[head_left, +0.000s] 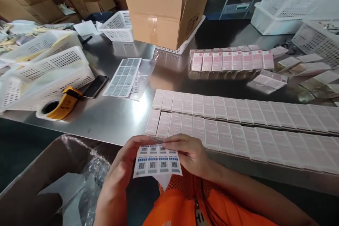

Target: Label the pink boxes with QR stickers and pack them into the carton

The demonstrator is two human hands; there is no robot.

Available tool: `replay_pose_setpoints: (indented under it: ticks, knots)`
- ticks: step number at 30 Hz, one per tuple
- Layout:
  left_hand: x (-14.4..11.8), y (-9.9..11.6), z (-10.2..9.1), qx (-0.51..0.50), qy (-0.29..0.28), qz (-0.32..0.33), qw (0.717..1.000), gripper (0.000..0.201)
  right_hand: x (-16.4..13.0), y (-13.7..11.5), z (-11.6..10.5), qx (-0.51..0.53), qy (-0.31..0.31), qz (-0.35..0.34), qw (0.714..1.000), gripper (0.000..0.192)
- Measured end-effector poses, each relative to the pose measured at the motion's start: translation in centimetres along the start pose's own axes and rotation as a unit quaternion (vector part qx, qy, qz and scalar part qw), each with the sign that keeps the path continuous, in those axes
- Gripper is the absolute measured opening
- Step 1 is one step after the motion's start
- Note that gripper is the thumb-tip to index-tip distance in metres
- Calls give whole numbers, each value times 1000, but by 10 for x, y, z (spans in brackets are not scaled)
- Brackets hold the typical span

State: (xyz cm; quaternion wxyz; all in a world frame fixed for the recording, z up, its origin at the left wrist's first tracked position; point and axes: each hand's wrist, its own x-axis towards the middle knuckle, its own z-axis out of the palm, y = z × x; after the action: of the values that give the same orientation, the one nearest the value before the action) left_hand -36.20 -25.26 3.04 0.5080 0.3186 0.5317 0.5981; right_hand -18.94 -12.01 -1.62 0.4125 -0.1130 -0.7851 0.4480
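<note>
A sheet of QR-code stickers (pixel 158 162) is held up in front of my chest, just off the table's front edge. My left hand (pixel 124 159) grips its upper left side, with the fingers bent over the top. On the upper right, my right hand (pixel 186 150) pinches the sheet, fingers pressed on its top edge. A white corner of paper hangs below the sheet. Just beyond my hands, two long rows of small pale pink boxes (pixel 225 122) stand side by side and run off to the right.
A metal table (pixel 106 123) bears more label sheets (pixel 124 77), a phone (pixel 95 86), a yellow tape dispenser (pixel 63 106) and white baskets (pixel 55 74). Pink-labelled boxes (pixel 231 60) stand at the back right. A large carton (pixel 156 10) rises mid-back; an open carton (pixel 34 180) sits below left.
</note>
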Motion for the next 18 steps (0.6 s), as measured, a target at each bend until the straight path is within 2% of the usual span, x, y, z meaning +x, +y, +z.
replay_pose_setpoints:
  ticks: [2, 4, 6, 9, 11, 14, 18]
  knots:
    - [21, -11, 2, 11, -30, -38, 999, 48, -7, 5, -10, -36, -3, 34, 999, 36]
    - [36, -23, 5, 96, 5, -46, 994, 32, -15, 6, -23, -56, -2, 77, 995, 43]
    - [45, -33, 10, 182, 37, -19, 982, 24, -22, 3, -36, -34, 2, 133, 990, 49]
    - [53, -42, 23, 274, 64, 18, 959, 22, -29, -4, -52, 65, 16, 214, 975, 44]
    - [57, -42, 32, 294, 64, 21, 953, 21, -32, -6, -58, 105, 32, 251, 962, 37]
    - [59, -38, 47, 282, 69, 3, 957, 23, -36, -7, -61, 110, 81, 326, 936, 33]
    - [51, -33, 63, 293, 68, -58, 952, 31, -45, -10, -70, 171, 114, 427, 880, 24]
